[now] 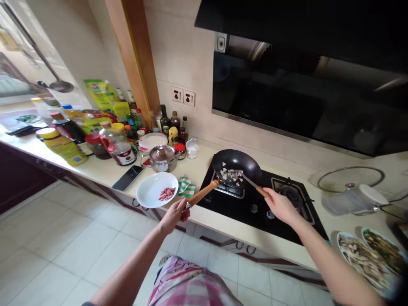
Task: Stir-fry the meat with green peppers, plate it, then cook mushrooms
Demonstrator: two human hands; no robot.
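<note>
My left hand (175, 216) is closed around the end of the wooden handle of a black wok (250, 160), which sits on the left burner of the gas stove (236, 214). Gripped in my right hand (282, 206) is a spatula (250, 180) with a wooden handle. Its metal blade reaches into the wok and touches small pale chopped pieces (230, 174). Left of the wok handle stands a white bowl (145, 193) with some pink diced meat (167, 194) in it. A green-and-white checked cloth (187, 188) lies between bowl and stove.
A phone (128, 177), a lidded steel pot (162, 158) and several bottles and jars crowd the left counter. Plates of sliced mushrooms (361, 257) and cooked greens (384, 246) stand at the right, near a clear pitcher (344, 204) and glass lid (350, 178). The range hood (287, 93) overhangs the stove.
</note>
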